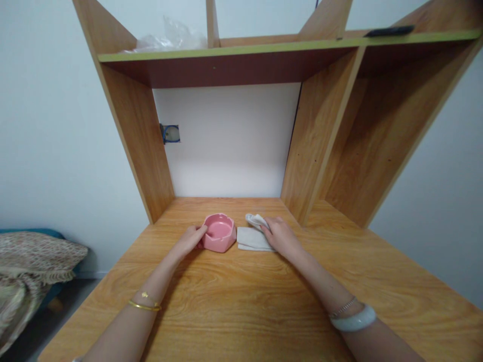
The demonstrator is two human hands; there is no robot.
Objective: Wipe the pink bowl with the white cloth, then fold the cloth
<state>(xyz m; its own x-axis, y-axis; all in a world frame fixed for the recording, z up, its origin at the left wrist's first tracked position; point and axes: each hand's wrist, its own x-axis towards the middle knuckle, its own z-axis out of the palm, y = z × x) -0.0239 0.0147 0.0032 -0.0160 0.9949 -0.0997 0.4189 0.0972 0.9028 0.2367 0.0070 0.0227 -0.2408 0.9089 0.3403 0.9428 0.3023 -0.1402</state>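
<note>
A pink faceted ashtray (220,244) with notches in its rim sits on the wooden desk (241,301). My left hand (192,237) grips its left side, thumb at the rim and the other fingers mostly hidden behind the wall. Just right of the ashtray lies a folded light grey cloth (251,238). My right hand (281,235) pinches the cloth's upper fold, which is lifted and bunched toward the back, while the lower layers lie flat on the desk.
Wooden shelving (136,136) rises behind the desk, with side panels and an upper shelf (234,65). On that shelf are a clear plastic bag (169,37) and a dark flat object (390,31). A wall box (171,133) shows at the back. A patterned throw (33,256) lies at left.
</note>
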